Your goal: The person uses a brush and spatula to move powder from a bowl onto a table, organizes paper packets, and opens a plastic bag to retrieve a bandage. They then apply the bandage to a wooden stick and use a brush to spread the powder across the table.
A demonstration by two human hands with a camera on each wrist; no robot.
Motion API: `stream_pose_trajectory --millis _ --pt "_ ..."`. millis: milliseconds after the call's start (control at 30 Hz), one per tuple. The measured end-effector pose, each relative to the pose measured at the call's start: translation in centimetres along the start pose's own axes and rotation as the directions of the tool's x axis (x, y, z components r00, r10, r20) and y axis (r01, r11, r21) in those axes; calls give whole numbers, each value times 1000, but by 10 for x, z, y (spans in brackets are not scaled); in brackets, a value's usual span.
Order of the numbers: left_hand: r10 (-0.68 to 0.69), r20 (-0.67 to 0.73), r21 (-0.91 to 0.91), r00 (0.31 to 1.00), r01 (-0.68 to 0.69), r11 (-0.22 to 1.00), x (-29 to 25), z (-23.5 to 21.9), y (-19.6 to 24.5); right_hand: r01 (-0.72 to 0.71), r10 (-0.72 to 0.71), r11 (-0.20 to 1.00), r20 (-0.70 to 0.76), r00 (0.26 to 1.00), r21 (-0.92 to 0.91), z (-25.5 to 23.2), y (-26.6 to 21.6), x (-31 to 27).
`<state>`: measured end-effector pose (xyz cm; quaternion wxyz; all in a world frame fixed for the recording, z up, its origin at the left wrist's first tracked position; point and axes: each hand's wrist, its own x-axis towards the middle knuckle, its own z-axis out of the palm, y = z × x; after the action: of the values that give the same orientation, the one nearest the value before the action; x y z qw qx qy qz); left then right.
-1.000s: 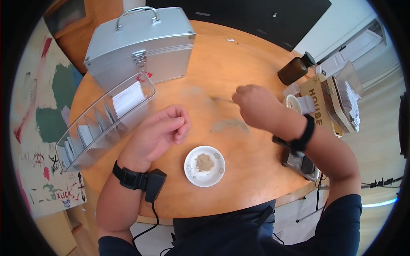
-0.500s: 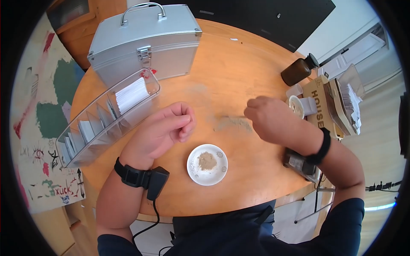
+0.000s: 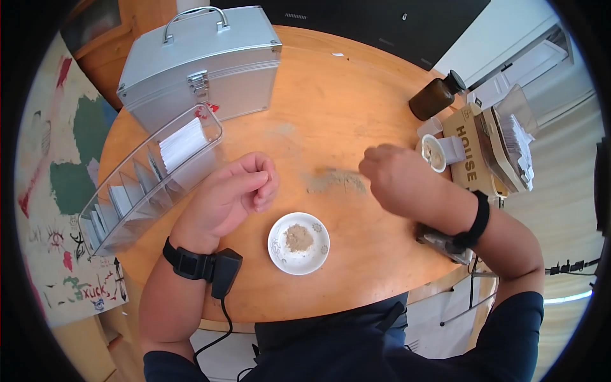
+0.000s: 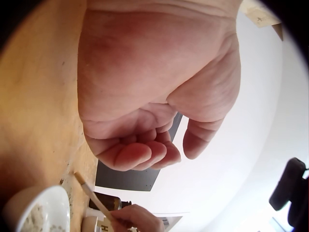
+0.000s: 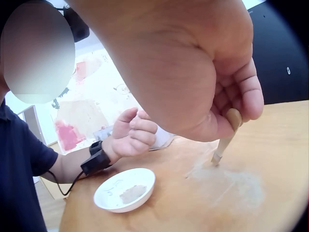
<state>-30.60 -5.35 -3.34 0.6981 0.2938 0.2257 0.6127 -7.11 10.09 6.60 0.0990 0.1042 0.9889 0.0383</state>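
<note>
Since a second ago, the right hand [image 3: 407, 181] has been brought nearer the person's body, and the tip of the slim brush-like tool [image 5: 223, 146] held in it has been carried from beyond the larger powder patch [image 3: 350, 183] to that patch itself. The left hand [image 3: 232, 197] has been kept in much the same place beside the dish [image 3: 299, 268].

The tool is pinched near its upper end between the thumb and curled fingers of the right hand, and is slanted down towards the counter [image 3: 363, 261]; whether the tip is pressed on the surface cannot be told. By the left hand nothing is held — its fingers are loosely bent, with the thumb set apart from them and the palm exposed.

The white dish is placed on the near part of the counter, between the two hands, and a small heap of pale brown powder [image 3: 298, 238] is held in it. A fainter smear [image 3: 280, 130] is spread farther off.

At the left, a clear divided tray [image 3: 153, 202] is filled with white cards, just in front of a silver case [image 3: 245, 89]. At the right are seen a brown bottle [image 3: 431, 100], a white cup [image 3: 440, 168] and a box marked "HOUSE" [image 3: 468, 156] — all grouped near the counter's edge.
</note>
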Motion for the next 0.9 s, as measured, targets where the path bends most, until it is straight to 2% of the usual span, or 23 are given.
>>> stream_pose_trajectory --millis 33,100,167,267,333,367,467,500,567,600,633,700,733,767,833,900 --pt "1 22 -11 1000 0 1000 1 0 0 -9 9 1000 -4 1000 4 1 6 2" --pt "-6 9 -4 1000 6 1000 1 0 0 -138 129 987 -106 986 -81 9 23 10" --pt "-3 -11 -3 1000 3 1000 1 1 0 -179 173 980 -66 983 -83 16 29 12" --pt "5 -32 23 999 -4 1000 -2 3 3 -141 139 989 -42 989 -42 18 19 6" --pt "-6 -59 34 998 8 999 -2 7 4 -5 3 999 54 999 44 7 4 -2" --pt "-4 -61 35 998 7 999 -2 5 3 -3 1 999 53 999 44 5 5 0" --pt "-6 20 2 1000 6 1000 2 -1 -1 -133 130 991 -104 986 -17 9 22 3" --pt "-5 20 0 1000 5 1000 2 -1 -1 -140 138 990 -109 985 -19 13 32 7" --pt "-1 18 1 1000 1 1000 2 -1 0 -291 284 953 -81 955 -87 18 46 15" --pt "-1 5 10 1000 1 1000 1 0 1 -316 316 945 -9 949 -83 20 48 16" --pt "2 -12 17 1000 -2 1000 0 0 1 -308 309 948 -9 951 -84 21 45 14" --pt "3 -31 15 1000 -2 1000 -1 2 2 -117 116 993 -39 992 -16 24 28 4" --pt "-6 -40 20 999 7 1000 -1 3 2 -80 79 997 12 997 23 15 16 3" --pt "-3 -47 20 999 4 1000 -1 2 2 -72 71 997 12 997 25 9 11 7" --pt "-19 -17 15 1000 20 1000 1 0 1 -80 83 996 -85 993 32 2 2 12" --pt "-19 3 13 1000 19 1000 2 -2 -1 -119 119 993 -104 987 2 5 12 33"
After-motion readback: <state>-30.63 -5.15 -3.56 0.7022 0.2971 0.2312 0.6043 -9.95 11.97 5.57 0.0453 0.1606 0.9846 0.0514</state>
